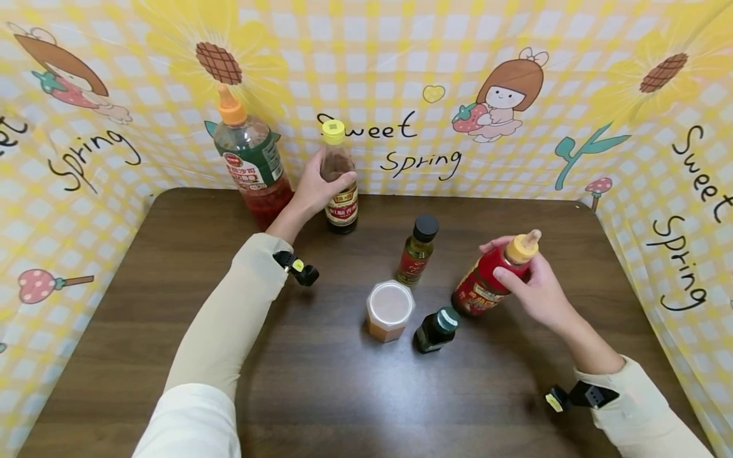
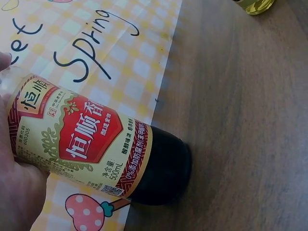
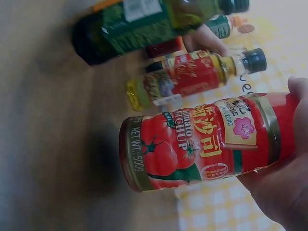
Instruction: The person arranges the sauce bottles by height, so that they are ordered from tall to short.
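My left hand (image 1: 322,186) grips the vinegar bottle (image 1: 342,210) around its upper part, just below the yellow cap. In the left wrist view the label and dark base of this vinegar bottle (image 2: 82,130) show; only part of the hand (image 2: 21,192) appears at the left edge. My right hand (image 1: 538,289) holds a red ketchup bottle (image 1: 481,289) with a yellow nozzle cap, tilted to the right. The right wrist view shows the ketchup bottle's label (image 3: 192,139), with the thumb and palm (image 3: 279,187) at the right edge.
Left of the vinegar stands a large sauce bottle (image 1: 260,168) with an orange nozzle. Between the hands are a small oil bottle (image 1: 414,257), a hexagonal jar (image 1: 386,331) and a dark green-capped bottle (image 1: 431,337). A checked cloth (image 1: 366,76) hangs around the wooden table (image 1: 321,394).
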### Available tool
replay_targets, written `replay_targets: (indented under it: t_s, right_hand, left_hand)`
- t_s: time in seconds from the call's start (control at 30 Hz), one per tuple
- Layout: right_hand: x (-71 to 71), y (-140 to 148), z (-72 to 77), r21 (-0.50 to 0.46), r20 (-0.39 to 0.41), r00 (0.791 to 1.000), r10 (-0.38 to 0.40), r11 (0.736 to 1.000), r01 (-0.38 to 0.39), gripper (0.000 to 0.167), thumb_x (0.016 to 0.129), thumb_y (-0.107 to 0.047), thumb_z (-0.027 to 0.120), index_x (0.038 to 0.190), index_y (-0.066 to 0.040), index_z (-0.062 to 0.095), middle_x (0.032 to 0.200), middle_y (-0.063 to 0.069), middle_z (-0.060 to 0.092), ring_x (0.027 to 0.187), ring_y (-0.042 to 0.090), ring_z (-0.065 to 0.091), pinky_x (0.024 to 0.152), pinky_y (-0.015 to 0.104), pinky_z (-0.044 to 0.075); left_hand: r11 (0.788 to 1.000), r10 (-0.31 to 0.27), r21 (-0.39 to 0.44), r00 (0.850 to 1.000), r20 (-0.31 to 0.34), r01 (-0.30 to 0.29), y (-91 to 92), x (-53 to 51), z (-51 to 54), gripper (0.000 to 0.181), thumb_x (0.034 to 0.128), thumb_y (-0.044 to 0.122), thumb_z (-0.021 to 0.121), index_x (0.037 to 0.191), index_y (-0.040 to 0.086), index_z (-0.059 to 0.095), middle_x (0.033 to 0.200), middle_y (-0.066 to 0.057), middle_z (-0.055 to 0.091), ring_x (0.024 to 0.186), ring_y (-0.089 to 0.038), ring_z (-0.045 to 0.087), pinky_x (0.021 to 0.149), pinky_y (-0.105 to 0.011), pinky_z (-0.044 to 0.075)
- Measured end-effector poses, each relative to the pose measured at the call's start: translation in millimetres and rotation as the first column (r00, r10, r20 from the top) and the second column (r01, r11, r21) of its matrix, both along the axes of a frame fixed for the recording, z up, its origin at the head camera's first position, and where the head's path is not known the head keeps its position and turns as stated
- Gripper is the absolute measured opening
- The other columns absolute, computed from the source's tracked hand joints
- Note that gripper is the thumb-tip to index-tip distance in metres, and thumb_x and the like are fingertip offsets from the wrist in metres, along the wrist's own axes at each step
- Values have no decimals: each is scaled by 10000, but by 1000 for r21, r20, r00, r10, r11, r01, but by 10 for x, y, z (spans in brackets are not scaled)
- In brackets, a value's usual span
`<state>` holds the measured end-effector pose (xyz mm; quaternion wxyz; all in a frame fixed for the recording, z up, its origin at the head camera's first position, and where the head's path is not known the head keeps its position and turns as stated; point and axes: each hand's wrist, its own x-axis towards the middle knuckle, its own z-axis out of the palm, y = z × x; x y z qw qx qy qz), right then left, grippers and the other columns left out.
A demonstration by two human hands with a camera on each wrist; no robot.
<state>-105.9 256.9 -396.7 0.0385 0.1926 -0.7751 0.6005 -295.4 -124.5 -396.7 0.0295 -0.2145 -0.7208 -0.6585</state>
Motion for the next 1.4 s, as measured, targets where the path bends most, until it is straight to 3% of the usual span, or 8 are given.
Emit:
replay_targets:
  t_s: [0.13, 0.4, 0.73, 0.93, 1.03, 1.17, 1.4]
  right_hand:
    - [-152, 18, 138, 39, -17, 1000, -9, 999, 10, 341, 942, 118, 563, 1280, 94, 525, 1236, 100, 666, 1147, 121, 615, 963, 192, 472]
    - [-451, 56, 346, 113, -7, 1000, -28, 993, 28, 325, 988, 7, 594, 1299, 52, 510, 1220, -11, 663, 1140, 93, 610, 950, 173, 475]
    - [-830, -87, 488, 258, 22, 997, -77, 964, 69, 383, 986, -134, 670, 1321, 3, 545, 1298, 136, 638, 1130, 65, 597, 966, 237, 470]
    - [-1083, -228, 488, 280, 56, 994, -93, 957, 74, 417, 984, -173, 678, 1347, -17, 545, 1330, 158, 608, 1154, 142, 583, 1033, 402, 462]
    - [-1199, -278, 492, 281, 79, 993, -89, 958, 64, 440, 989, -200, 674, 1365, -16, 539, 1340, 160, 605, 1171, 191, 572, 1050, 460, 448]
    - [-1336, -348, 499, 260, 114, 991, -67, 965, 35, 442, 995, -219, 664, 1367, -17, 538, 1341, 157, 616, 1180, 208, 579, 1057, 460, 446]
    - [-1511, -500, 496, 177, 148, 989, 14, 983, -40, 374, 994, -162, 646, 1308, 17, 551, 1318, 188, 636, 1175, 197, 606, 1076, 421, 441]
  left_hand:
    - [1000, 2, 16, 1000, 6, -2, -13, 7, -10, 322, 915, 76, 709, 1199, 35, 563, 1084, -46, 640, 1051, -179, 614, 938, -313, 514]
    - [1000, 6, 8, 1000, 4, -6, -5, -9, -25, 335, 908, 74, 711, 1205, 33, 561, 1084, -42, 637, 1046, -182, 613, 938, -311, 515]
    - [1000, 5, 11, 1000, -7, -5, -1, -14, -35, 312, 908, 77, 710, 1179, 38, 561, 1078, -50, 634, 1053, -188, 613, 950, -327, 512]
    - [1000, -8, 17, 1000, -1, 8, 2, 12, -2, 314, 905, 38, 697, 1186, 15, 558, 1063, -18, 634, 1032, -148, 609, 937, -308, 509]
    - [999, -21, 25, 1000, 4, 21, 20, 104, 97, 304, 901, 21, 685, 1175, -6, 557, 1051, -26, 635, 1010, -127, 608, 925, -298, 511]
    - [999, -31, 33, 999, 6, 31, 37, 196, 201, 303, 901, 29, 688, 1174, -12, 564, 1051, -46, 643, 997, -124, 614, 911, -291, 518]
    - [999, -25, 37, 1000, -11, 26, 31, 199, 207, 309, 904, 0, 677, 1176, -63, 544, 1025, 2, 627, 988, -115, 605, 895, -273, 510]
